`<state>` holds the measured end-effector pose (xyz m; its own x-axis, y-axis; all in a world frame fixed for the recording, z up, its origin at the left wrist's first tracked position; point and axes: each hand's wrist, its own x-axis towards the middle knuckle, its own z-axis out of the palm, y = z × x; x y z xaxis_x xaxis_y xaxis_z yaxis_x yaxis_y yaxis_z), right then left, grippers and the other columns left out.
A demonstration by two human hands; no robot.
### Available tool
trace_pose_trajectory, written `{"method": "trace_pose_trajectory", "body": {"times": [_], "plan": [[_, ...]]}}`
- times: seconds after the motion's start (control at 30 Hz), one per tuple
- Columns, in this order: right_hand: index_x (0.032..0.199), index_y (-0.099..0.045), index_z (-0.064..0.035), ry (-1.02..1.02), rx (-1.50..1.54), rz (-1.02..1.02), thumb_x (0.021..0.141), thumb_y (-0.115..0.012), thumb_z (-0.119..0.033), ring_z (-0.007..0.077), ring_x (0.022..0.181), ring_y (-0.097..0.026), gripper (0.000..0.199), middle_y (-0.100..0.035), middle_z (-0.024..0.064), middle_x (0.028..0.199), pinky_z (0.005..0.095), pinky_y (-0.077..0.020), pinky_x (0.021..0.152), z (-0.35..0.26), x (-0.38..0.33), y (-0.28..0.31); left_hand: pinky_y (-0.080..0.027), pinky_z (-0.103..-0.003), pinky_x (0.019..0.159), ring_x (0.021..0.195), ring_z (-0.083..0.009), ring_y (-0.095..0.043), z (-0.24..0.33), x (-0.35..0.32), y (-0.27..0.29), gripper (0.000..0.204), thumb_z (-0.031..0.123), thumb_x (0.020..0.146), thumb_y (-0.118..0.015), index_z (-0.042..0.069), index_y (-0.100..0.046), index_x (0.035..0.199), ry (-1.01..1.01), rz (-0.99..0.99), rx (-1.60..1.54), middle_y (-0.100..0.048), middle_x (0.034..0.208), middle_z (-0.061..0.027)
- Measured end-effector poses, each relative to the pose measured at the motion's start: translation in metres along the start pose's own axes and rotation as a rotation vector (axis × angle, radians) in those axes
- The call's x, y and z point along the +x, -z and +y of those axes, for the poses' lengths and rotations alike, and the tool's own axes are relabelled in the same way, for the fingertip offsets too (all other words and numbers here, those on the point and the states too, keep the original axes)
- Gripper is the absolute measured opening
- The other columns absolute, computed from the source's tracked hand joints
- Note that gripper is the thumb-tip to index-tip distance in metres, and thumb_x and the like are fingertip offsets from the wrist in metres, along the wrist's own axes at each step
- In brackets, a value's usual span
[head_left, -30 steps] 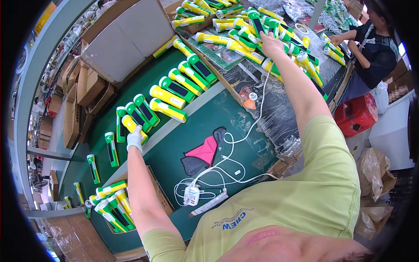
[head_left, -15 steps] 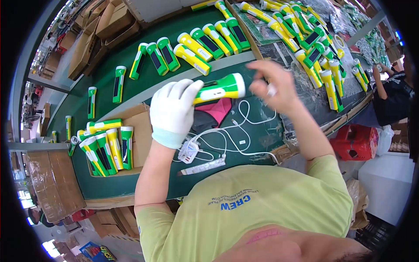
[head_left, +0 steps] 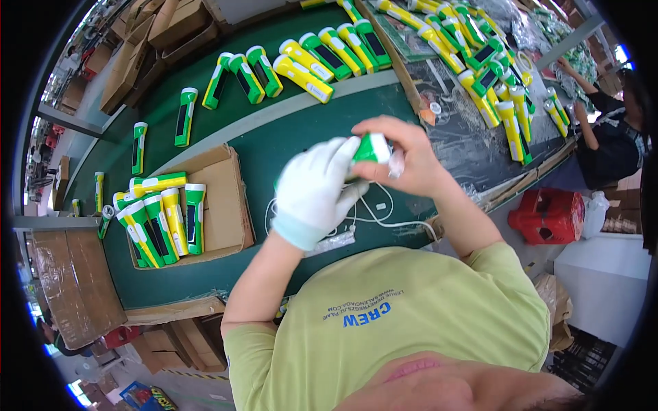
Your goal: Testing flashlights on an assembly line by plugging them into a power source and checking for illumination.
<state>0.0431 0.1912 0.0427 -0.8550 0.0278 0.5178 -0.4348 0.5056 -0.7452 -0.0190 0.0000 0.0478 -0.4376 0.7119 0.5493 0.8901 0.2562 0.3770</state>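
My left hand (head_left: 317, 190), in a white glove, grips a green and white flashlight (head_left: 372, 146) close in front of me over the green work table (head_left: 274, 144). My bare right hand (head_left: 404, 159) closes on the flashlight's white head end from the right. White cables (head_left: 384, 216) lie on the table just below both hands. A shallow cardboard tray (head_left: 219, 198) to the left holds several green and yellow flashlights (head_left: 161, 216) standing side by side.
Several flashlights (head_left: 301, 61) lie in a row on the green belt at the back, and a dense batch (head_left: 493, 82) covers the table at the upper right. Another person (head_left: 610, 130) works at the far right. A red case (head_left: 548, 216) stands on the floor. Cardboard boxes (head_left: 144, 48) sit at upper left.
Both hands have drawn the flashlight closer to me and turned it from lying sideways to pointing its head end at the right hand, which now grips that end.
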Motion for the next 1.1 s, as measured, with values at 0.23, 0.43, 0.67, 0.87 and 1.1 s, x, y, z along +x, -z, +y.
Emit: {"method": "trace_pose_trajectory", "body": {"times": [0.23, 0.43, 0.67, 0.87, 1.1], "plan": [[0.114, -0.065, -0.0007, -0.591, 0.476, -0.436, 0.073, -0.082, -0.009, 0.0068, 0.084, -0.061, 0.045, -0.068, 0.0026, 0.089, 0.0227, -0.0489, 0.077, 0.002, -0.012, 0.04, -0.052, -0.028, 0.061, 0.07, -0.0145, -0.06, -0.071, -0.031, -0.049, 0.041, 0.044, 0.097, -0.05, 0.01, -0.051, 0.12, 1.168, 0.215, -1.744, -0.06, 0.085, -0.0046], [0.104, -0.069, 0.001, -0.479, 0.444, -0.147, 0.088, -0.064, 0.0, 0.008, 0.078, -0.061, 0.017, -0.07, 0.0032, 0.09, 0.0218, -0.0495, 0.069, 0.017, -0.024, 0.013, -0.053, -0.029, 0.065, 0.073, -0.0152, -0.06, -0.051, -0.032, -0.048, 0.041, 0.043, 0.099, -0.048, 0.009, -0.05, 0.121, 1.209, 0.247, -1.688, -0.06, 0.088, -0.0059], [0.095, -0.065, -0.012, 0.298, -0.547, -0.057, 0.067, -0.065, -0.006, 0.0195, 0.065, -0.056, 0.029, -0.051, 0.0023, 0.073, 0.0326, -0.0438, 0.049, 0.013, -0.012, -0.048, -0.052, -0.031, 0.073, 0.082, -0.0174, -0.062, -0.054, -0.023, -0.068, 0.032, 0.036, 0.1, -0.049, 0.008, -0.051, 0.115, 1.061, 0.243, -1.348, -0.062, 0.095, -0.0092], [0.091, -0.069, -0.0058, 0.179, -0.061, -0.151, 0.072, -0.069, 0.0, 0.0268, 0.068, -0.061, 0.02, -0.062, 0.0083, 0.075, 0.0343, -0.048, 0.059, 0.026, -0.011, -0.045, -0.05, -0.028, 0.066, 0.071, -0.0122, -0.058, -0.039, -0.009, -0.047, 0.04, 0.015, 0.09, -0.063, -0.001, -0.048, 0.123, 0.726, 0.203, -1.07, -0.061, 0.089, -0.0072], [0.096, -0.072, -0.0153, 0.088, -0.11, -0.532, 0.08, -0.068, -0.009, 0.0201, 0.07, -0.062, 0.018, -0.064, 0.0014, 0.078, 0.0329, -0.0506, 0.055, 0.021, -0.071, -0.063, -0.051, -0.029, 0.062, 0.068, -0.0155, -0.06, -0.042, 0.014, -0.037, 0.029, 0.032, 0.099, -0.048, 0.004, -0.049, 0.107, 0.722, 0.289, -1.405, -0.059, 0.084, -0.0097]]}}
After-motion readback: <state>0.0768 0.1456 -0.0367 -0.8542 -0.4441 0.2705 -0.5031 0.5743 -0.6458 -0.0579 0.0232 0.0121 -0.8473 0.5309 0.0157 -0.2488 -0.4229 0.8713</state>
